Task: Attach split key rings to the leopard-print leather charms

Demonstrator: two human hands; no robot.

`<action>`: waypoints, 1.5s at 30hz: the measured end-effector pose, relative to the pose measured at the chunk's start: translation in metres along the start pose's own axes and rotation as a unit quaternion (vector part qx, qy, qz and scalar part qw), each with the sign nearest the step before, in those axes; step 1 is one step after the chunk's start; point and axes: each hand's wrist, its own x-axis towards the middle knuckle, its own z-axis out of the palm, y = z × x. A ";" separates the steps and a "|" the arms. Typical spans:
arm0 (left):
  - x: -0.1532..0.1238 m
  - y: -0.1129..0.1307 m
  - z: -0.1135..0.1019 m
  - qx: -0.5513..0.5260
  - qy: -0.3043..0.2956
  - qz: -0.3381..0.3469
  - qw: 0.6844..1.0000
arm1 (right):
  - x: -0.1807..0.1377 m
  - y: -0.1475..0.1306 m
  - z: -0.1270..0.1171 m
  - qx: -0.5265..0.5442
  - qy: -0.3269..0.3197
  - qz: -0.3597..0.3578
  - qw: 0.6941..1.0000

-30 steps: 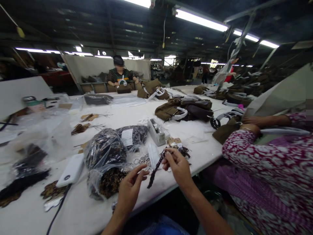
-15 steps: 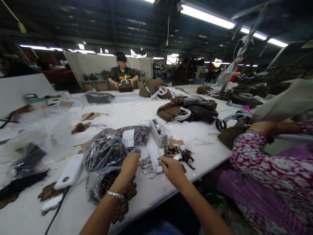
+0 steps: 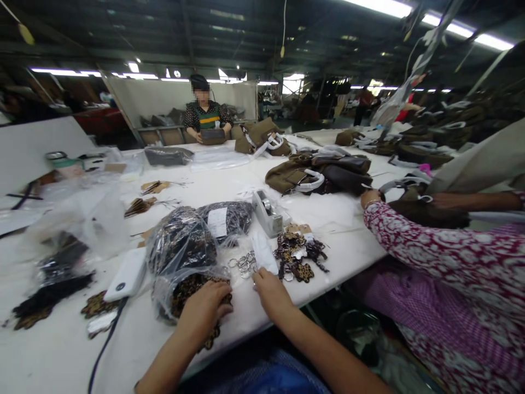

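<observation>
My left hand lies over leopard-print pieces at the mouth of a clear plastic bag, its fingers spread. My right hand is closed, fingertips together around what looks like a small metal ring, of which only a glint shows. Just beyond it are several loose metal rings and a white packet. To the right of the packet sits a pile of leopard-print charms, some with rings and dark cords.
A tape dispenser stands behind the packet. At left are a white power bank with a cable and brown tags. Brown handbags lie farther back. A co-worker's sleeve reaches in from the right; another person sits across.
My left hand has moved from beside the rings toward me, onto the leopard-print pieces. My right hand has shifted left and nearer me, off the packet's edge. The co-worker's arm at right has stretched forward.
</observation>
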 end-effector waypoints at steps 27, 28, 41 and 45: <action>-0.024 -0.013 -0.002 -0.201 0.305 -0.097 0.926 | -0.011 0.009 -0.003 -0.042 0.057 0.013 0.997; -0.026 -0.012 -0.001 -0.246 0.311 -0.108 0.912 | -0.009 0.008 -0.005 -0.038 0.057 0.015 0.998; -0.044 0.035 0.037 -0.682 0.301 -0.171 0.644 | -0.045 -0.018 -0.018 0.423 0.044 0.008 0.905; -0.048 0.048 0.057 -0.697 0.271 -0.173 0.641 | -0.064 -0.036 -0.005 0.619 0.011 0.046 0.784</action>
